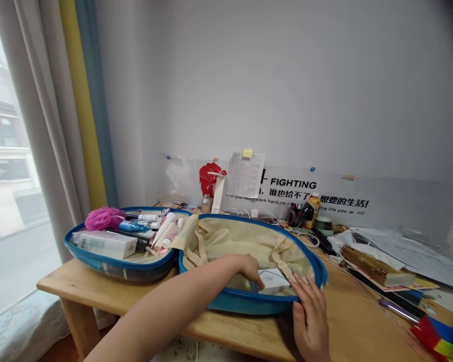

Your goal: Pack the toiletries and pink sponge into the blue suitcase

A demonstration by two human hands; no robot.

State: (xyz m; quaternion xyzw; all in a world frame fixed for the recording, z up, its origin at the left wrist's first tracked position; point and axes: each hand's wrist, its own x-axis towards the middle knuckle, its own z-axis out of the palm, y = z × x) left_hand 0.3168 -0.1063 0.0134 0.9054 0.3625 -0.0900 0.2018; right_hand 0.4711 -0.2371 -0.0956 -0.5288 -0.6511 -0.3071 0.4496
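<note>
An open blue suitcase point(266, 301) lies on the wooden table, its two halves side by side. Inside the right half, by the near rim, is a white box point(274, 280). My left hand point(252, 270) reaches in with curled fingers at the box's left end; part of the fingers is hidden. Over the rim at the near right rests my right hand point(310, 306), fingers stretched out beside the box's right end. The left half holds a pink bath puff point(104, 218), a white carton point(106, 244), a blue bottle point(132, 226) and several tubes.
Behind the suitcase stand a white lamp point(218, 193) and an orange bottle point(311, 210). Papers point(396, 251), a brown case point(375, 266) and a purple pen point(398, 309) lie on the table's right side. A curtained window is at the left.
</note>
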